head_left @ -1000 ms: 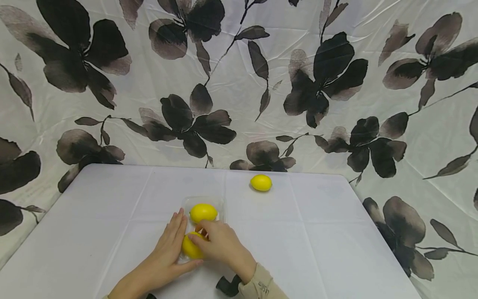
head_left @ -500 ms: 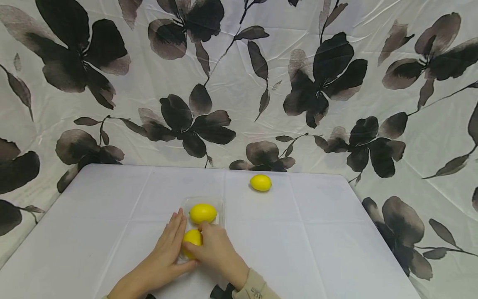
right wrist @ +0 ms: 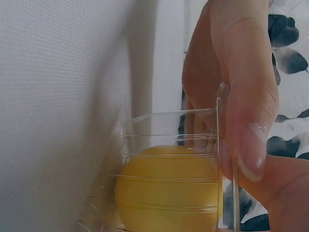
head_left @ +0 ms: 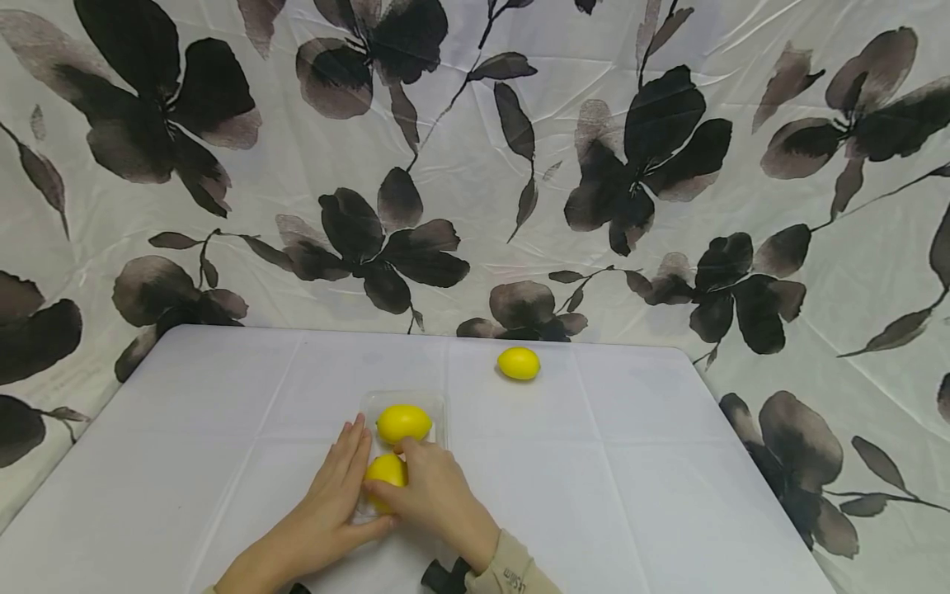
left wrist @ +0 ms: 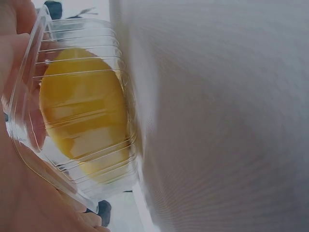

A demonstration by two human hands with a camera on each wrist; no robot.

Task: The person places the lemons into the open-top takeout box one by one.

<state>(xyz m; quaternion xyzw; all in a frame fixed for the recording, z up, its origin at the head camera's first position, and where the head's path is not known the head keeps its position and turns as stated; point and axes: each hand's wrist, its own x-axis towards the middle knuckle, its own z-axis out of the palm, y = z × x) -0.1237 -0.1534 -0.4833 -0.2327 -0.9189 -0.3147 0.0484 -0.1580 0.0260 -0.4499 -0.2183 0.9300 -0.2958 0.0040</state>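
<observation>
A clear plastic box (head_left: 441, 406) lies on the white table with two yellow lemons in it, the far lemon (head_left: 404, 423) on its side and the near lemon (head_left: 387, 470) partly covered by fingers. My left hand (head_left: 326, 503) rests straight-fingered along the box's left side, its thumb spread across the front end. From the right, my right hand (head_left: 441, 495) reaches over the box and holds the near lemon between thumb and fingers. Through the ribbed wall, the left wrist view shows a lemon (left wrist: 87, 106) low inside; the right wrist view shows a lemon (right wrist: 166, 191) below the thumb.
A third lemon (head_left: 519, 363) sits near the back edge of the white-covered table (head_left: 185, 445), right of the box. Behind the table hangs a cloth (head_left: 482, 190) with dark flowers. A black device (head_left: 444, 576) is at the right wrist.
My right hand has shifted slightly left, its fingers now lower behind the near lemon. That lemon has turned a little in the box. My left hand has stayed in place.
</observation>
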